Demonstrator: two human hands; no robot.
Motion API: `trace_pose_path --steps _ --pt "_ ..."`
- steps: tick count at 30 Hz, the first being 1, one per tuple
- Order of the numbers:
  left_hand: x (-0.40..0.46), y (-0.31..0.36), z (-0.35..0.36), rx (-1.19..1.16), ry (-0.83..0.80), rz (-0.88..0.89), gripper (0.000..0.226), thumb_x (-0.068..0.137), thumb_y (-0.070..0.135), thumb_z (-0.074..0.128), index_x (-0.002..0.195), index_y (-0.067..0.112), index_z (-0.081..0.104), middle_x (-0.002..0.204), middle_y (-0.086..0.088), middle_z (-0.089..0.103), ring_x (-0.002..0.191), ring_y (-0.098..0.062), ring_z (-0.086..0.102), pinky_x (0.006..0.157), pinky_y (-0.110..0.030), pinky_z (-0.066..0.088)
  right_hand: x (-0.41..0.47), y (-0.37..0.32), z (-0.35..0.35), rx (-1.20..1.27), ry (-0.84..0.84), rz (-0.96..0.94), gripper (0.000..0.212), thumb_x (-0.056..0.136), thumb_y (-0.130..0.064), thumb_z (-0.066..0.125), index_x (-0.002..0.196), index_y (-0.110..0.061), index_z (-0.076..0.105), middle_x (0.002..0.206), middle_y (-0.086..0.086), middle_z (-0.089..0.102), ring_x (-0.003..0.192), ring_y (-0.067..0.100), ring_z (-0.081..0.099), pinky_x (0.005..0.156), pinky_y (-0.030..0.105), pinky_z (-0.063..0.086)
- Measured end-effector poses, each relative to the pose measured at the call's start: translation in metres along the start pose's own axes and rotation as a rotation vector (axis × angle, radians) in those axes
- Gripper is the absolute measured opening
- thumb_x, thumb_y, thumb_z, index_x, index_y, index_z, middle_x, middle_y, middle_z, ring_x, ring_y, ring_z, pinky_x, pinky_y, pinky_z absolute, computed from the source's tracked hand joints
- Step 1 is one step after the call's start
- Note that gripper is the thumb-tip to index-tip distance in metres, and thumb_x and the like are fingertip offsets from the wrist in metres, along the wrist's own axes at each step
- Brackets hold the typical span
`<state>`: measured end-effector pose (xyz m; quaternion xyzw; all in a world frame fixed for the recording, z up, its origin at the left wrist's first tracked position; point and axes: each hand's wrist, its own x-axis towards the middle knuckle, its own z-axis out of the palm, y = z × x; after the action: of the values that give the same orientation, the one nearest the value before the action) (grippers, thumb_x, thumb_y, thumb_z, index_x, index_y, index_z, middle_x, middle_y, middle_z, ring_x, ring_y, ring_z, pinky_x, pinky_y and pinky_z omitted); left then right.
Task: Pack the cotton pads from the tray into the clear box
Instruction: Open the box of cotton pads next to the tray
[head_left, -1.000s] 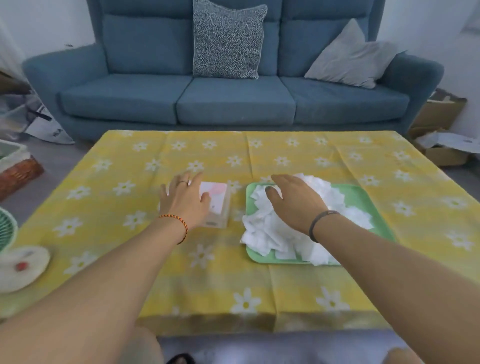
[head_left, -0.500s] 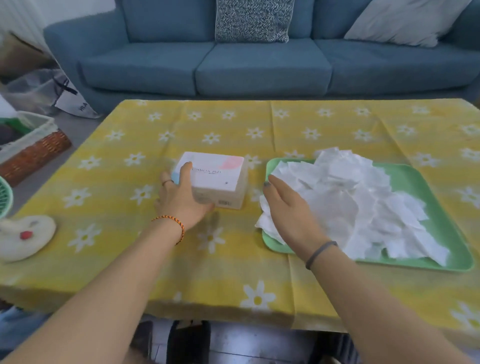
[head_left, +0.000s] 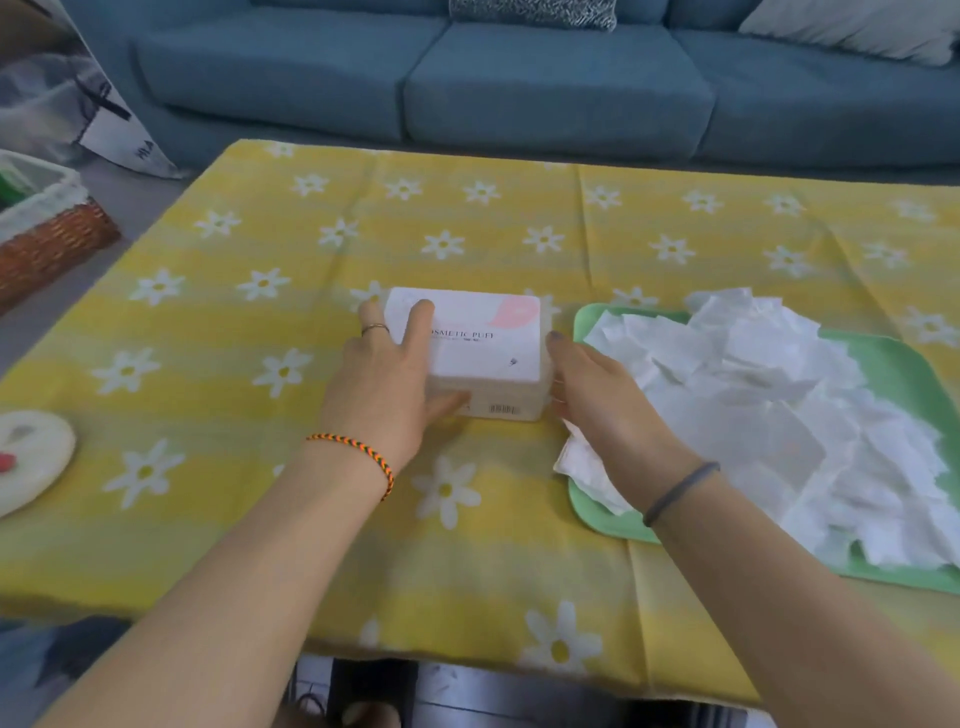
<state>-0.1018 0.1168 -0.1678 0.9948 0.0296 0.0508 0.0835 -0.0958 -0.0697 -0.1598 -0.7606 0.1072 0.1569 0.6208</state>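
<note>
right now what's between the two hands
The clear box sits between them in the head view: left hand grips its left side, right hand is at its right side.

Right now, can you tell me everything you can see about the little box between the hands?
The box is a small rectangular block lying flat on the yellow daisy tablecloth, just left of the green tray. Its top is white with a pink shape in one corner and printed words reading "cosmetic puff"; the near side carries a barcode. It looks closed. The left hand holds its left end, fingers over the top and thumb on the front. The right hand is at its right end with straight fingers.
</note>
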Motion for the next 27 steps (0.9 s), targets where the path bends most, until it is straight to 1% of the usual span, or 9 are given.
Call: trace_pose_path --steps 6,9,12,14,17,19,22,24,27 --pt "0.001 -0.002 -0.006 0.029 0.025 0.028 0.076 0.086 0.06 0.068 0.138 0.013 0.039 0.135 -0.019 0.037 0.088 -0.036 0.058 0.06 -0.036 0.033 -0.008 -0.004 0.005 -0.047 0.021 0.024 0.042 0.097 -0.053 0.04 0.093 -0.025 0.071 0.101 -0.011 0.074 0.103 0.011 0.065 0.09 0.03 0.047" --pt "0.002 -0.006 -0.011 -0.173 0.111 -0.031 0.083 0.079 0.06 0.074 0.136 0.012 0.039 0.133 -0.013 0.041 0.091 -0.037 0.059 0.063 -0.038 0.037 -0.007 -0.003 0.005 -0.057 -0.003 0.022 0.045 0.096 -0.058 0.036 0.099 -0.03 0.072 0.105 -0.014 0.073 0.105 0.008 0.064 0.092 0.029 0.045" --pt "0.01 -0.018 -0.009 -0.51 0.225 -0.152 0.083 0.075 0.062 0.077 0.125 0.009 0.036 0.126 -0.01 0.043 0.101 -0.037 0.061 0.079 -0.041 0.047 -0.005 -0.003 0.005 -0.033 -0.025 0.038 0.06 0.083 -0.073 0.038 0.114 -0.032 0.068 0.112 -0.015 0.071 0.111 0.007 0.062 0.101 0.032 0.043" --pt "0.017 -0.026 -0.007 -0.629 0.234 -0.227 0.07 0.081 0.064 0.07 0.112 0.011 0.036 0.116 -0.008 0.045 0.104 -0.036 0.058 0.081 -0.04 0.044 -0.003 -0.001 0.003 -0.001 -0.023 0.07 0.073 0.072 -0.081 0.04 0.121 -0.034 0.065 0.12 -0.016 0.068 0.118 0.008 0.06 0.109 0.036 0.04" --pt "0.021 -0.03 -0.006 -0.565 0.17 -0.254 0.047 0.099 0.059 0.045 0.098 0.012 0.047 0.106 -0.01 0.053 0.102 -0.034 0.053 0.075 -0.036 0.032 -0.003 -0.004 0.003 0.008 -0.036 0.087 0.075 0.06 -0.089 0.046 0.111 -0.038 0.066 0.122 -0.021 0.066 0.122 0.006 0.057 0.11 0.036 0.037" --pt "0.021 -0.028 -0.008 -0.513 0.123 -0.198 0.044 0.103 0.059 0.028 0.117 0.023 0.05 0.119 -0.007 0.055 0.106 -0.033 0.055 0.076 -0.038 0.035 0.0 0.0 0.0 0.017 -0.015 0.101 0.09 0.052 -0.097 0.049 0.118 -0.039 0.067 0.126 -0.021 0.064 0.125 0.006 0.054 0.112 0.039 0.037" --pt "0.024 -0.028 -0.007 -0.372 -0.025 -0.135 0.055 0.103 0.063 0.018 0.155 0.044 0.018 0.144 -0.006 0.046 0.115 -0.032 0.057 0.076 -0.038 0.039 -0.007 -0.001 -0.002 -0.038 -0.08 0.069 0.055 0.08 -0.082 0.039 0.101 -0.045 0.074 0.11 -0.025 0.07 0.116 0.002 0.06 0.106 0.033 0.04" --pt "0.027 -0.027 -0.002 -0.321 -0.122 -0.146 0.064 0.103 0.064 0.02 0.16 0.039 0.006 0.151 -0.008 0.043 0.124 -0.032 0.054 0.08 -0.039 0.039 -0.01 0.001 -0.005 -0.033 -0.091 0.049 0.047 0.09 -0.07 0.034 0.094 -0.045 0.073 0.108 -0.025 0.071 0.113 0.001 0.062 0.107 0.034 0.041" --pt "0.03 -0.024 0.004 -0.272 -0.197 -0.161 0.067 0.104 0.06 0.024 0.162 0.03 0.01 0.153 -0.012 0.04 0.127 -0.033 0.053 0.081 -0.039 0.037 -0.014 0.0 -0.003 -0.019 -0.112 0.034 0.047 0.096 -0.062 0.033 0.094 -0.039 0.074 0.107 -0.02 0.073 0.109 0.003 0.065 0.106 0.034 0.043"
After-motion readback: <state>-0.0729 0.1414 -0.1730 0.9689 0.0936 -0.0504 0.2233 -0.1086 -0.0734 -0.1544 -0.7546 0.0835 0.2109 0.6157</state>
